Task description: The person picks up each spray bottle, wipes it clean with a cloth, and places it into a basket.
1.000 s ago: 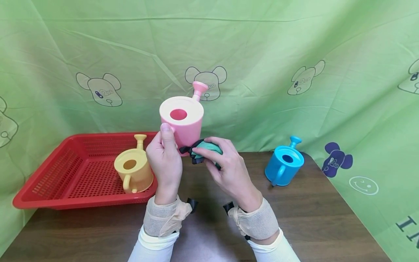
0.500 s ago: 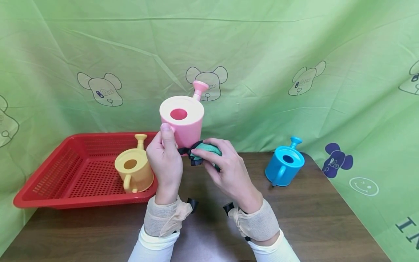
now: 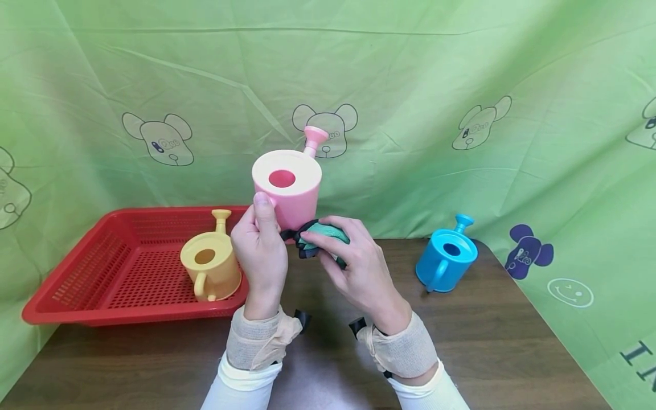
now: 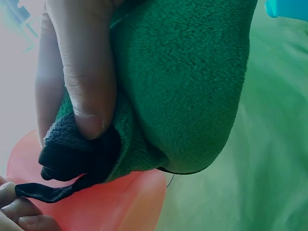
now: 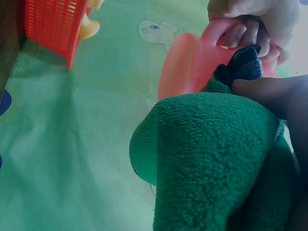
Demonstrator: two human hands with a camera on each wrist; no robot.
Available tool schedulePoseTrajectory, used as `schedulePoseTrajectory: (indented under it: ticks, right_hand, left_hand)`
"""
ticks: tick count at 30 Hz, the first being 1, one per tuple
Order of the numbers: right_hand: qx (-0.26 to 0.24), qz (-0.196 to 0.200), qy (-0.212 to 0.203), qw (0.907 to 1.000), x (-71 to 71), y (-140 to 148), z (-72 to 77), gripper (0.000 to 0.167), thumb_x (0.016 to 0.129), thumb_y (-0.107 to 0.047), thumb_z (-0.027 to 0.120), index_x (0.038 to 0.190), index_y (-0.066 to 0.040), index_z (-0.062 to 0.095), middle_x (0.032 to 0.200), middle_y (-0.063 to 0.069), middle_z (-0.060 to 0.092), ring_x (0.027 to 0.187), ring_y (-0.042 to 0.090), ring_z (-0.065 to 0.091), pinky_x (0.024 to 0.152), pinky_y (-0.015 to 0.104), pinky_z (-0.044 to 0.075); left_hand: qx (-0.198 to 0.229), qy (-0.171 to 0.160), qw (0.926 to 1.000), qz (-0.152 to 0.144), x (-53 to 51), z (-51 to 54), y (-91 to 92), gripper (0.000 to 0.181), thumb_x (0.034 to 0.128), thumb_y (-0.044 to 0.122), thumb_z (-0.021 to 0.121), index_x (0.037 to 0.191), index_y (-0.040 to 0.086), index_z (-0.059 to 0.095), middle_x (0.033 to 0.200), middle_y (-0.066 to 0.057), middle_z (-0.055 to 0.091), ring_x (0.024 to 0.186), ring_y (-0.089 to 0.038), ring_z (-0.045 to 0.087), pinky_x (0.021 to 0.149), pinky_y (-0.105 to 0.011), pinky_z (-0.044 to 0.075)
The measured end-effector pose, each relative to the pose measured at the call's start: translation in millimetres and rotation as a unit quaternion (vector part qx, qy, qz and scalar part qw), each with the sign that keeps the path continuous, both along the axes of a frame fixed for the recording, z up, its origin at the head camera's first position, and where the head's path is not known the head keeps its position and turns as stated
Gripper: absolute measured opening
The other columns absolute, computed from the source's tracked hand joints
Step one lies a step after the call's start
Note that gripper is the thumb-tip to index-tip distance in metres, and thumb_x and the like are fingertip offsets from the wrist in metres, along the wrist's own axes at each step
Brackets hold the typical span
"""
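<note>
My left hand (image 3: 262,256) grips the handle of the pink watering can (image 3: 294,208), thumb on top, and holds the can upright above the table. In the right wrist view the left fingers (image 5: 248,36) curl through the can's handle. The right hand (image 3: 361,270) pinches a bunched green cloth (image 3: 328,232) with a dark edge against the can's lower side. A dark strip of the cloth (image 4: 50,192) reaches the left fingertips in the left wrist view. The folds hide part of the can's lower wall.
A red basket (image 3: 102,316) stands at the left with a yellow watering can (image 3: 217,276) in its right part. On the table (image 3: 487,336) at the right stands a blue watering can (image 3: 446,262). A green printed curtain (image 3: 389,68) hangs behind.
The view has shifted very slightly. Both hands keep their holds on the pink can and the cloth, and the cloth's folds by the right fingertips have changed a little.
</note>
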State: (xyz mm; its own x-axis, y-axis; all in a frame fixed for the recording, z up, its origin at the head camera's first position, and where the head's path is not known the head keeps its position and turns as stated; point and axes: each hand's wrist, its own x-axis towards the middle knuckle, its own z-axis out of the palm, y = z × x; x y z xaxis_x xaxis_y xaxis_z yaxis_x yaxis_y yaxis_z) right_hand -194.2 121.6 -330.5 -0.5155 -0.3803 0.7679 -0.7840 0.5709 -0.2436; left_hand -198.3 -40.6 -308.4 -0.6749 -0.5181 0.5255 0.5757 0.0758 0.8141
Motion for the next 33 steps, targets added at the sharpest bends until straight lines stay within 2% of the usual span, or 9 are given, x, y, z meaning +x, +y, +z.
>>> schedulePoseTrajectory:
  ticks: [5, 11, 15, 25, 33]
  right_hand:
    - [-0.018, -0.003, 0.007, 0.9998, -0.5, -0.9, -0.5, 0.035, 0.094, -0.006, 0.075, 0.123, -0.025, 0.078, 0.131, 0.012, 0.068, 0.124, 0.029, 0.063, 0.098, 0.048, 0.058]
    - [-0.038, -0.002, 0.017, 0.9991, -0.8, -1.3, -0.3, 0.034, 0.093, -0.004, 0.075, 0.121, -0.023, 0.079, 0.131, 0.013, 0.068, 0.124, 0.031, 0.063, 0.099, 0.047, 0.057]
    - [-0.047, 0.0, 0.02, 0.9987, -0.7, -1.5, 0.8, 0.034, 0.093, -0.004, 0.075, 0.121, -0.022, 0.079, 0.131, 0.014, 0.068, 0.124, 0.032, 0.062, 0.1, 0.048, 0.057]
    - [-0.064, -0.003, 0.028, 0.9976, -0.5, -1.9, 1.4, 0.032, 0.093, -0.004, 0.074, 0.12, -0.021, 0.08, 0.131, 0.014, 0.068, 0.123, 0.033, 0.062, 0.098, 0.048, 0.056]
    - [-0.074, -0.003, 0.036, 0.9966, 0.9, -2.1, 3.0, 0.032, 0.093, -0.004, 0.075, 0.121, -0.02, 0.079, 0.131, 0.014, 0.068, 0.122, 0.033, 0.063, 0.098, 0.049, 0.055]
  left_hand:
    - [0.001, 0.002, 1.0, -0.001, -0.5, -0.5, 1.4, 0.049, 0.1095, 0.028, 0.055, 0.065, 0.009, 0.044, 0.056, 0.007, 0.039, 0.05, -0.012, 0.036, 0.049, -0.023, 0.031]
    - [0.004, 0.008, 0.9999, -0.004, -1.3, -1.8, 3.2, 0.052, 0.1096, 0.026, 0.055, 0.067, -0.001, 0.042, 0.056, 0.007, 0.036, 0.049, -0.012, 0.035, 0.048, -0.024, 0.026]
    - [0.005, 0.012, 0.9999, -0.001, -1.6, -1.6, 4.2, 0.052, 0.1094, 0.025, 0.055, 0.067, -0.003, 0.042, 0.056, 0.007, 0.036, 0.05, -0.011, 0.033, 0.049, -0.024, 0.024]
    - [0.0, 0.012, 0.9999, -0.003, -2.0, -2.3, 6.6, 0.048, 0.1092, 0.024, 0.055, 0.065, 0.008, 0.044, 0.056, 0.007, 0.039, 0.05, -0.011, 0.036, 0.049, -0.024, 0.025]
    - [0.0, 0.015, 0.9999, -0.003, -3.0, -3.0, 8.1, 0.05, 0.1087, 0.021, 0.056, 0.066, -0.002, 0.045, 0.056, 0.008, 0.041, 0.051, -0.011, 0.039, 0.05, -0.024, 0.028]
